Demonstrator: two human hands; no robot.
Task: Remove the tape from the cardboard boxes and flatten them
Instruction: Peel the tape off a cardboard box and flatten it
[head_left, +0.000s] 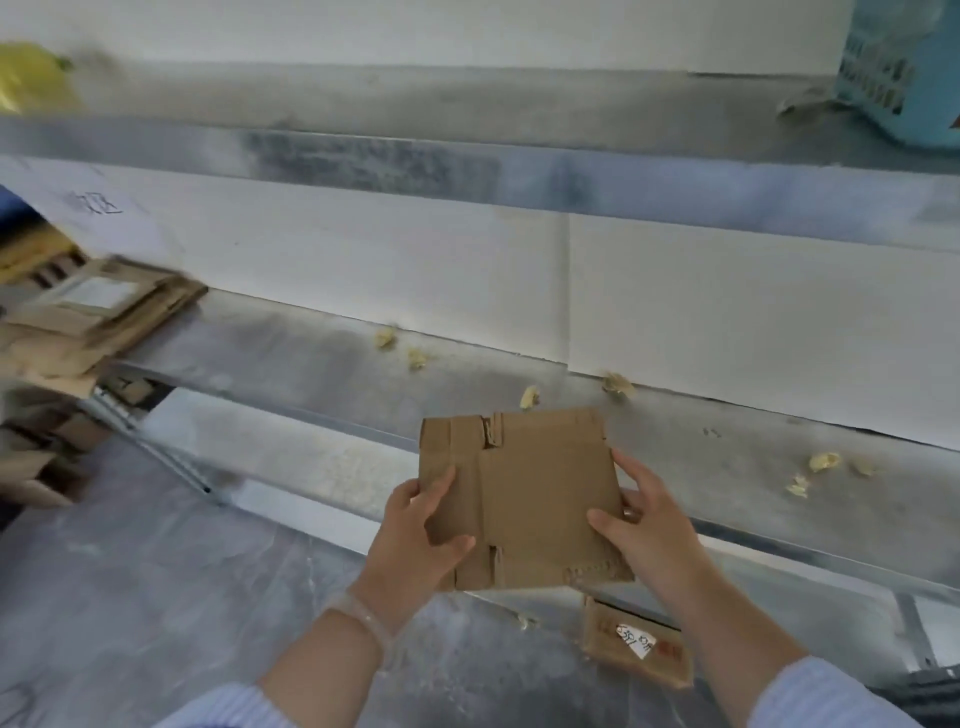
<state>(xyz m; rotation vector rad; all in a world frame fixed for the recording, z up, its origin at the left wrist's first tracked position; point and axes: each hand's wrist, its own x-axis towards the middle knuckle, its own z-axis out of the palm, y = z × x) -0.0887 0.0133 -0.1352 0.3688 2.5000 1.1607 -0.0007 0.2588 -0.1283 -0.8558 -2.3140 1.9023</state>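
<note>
A flattened brown cardboard box (535, 493) is held up in front of me, just above the front edge of a metal shelf (322, 358). My left hand (415, 540) grips its left edge, thumb on the front face. My right hand (647, 525) grips its right edge, thumb also on the front. Several crumpled balls of yellowish tape (529, 397) lie scattered along the shelf. A stack of flattened cardboard boxes (98, 312) rests at the shelf's left end.
A small cardboard box with a white label (636, 644) lies on the grey floor below my right hand. More boxes (47, 457) sit low at the left. A blue plastic basket (898, 67) stands on the upper shelf at the right.
</note>
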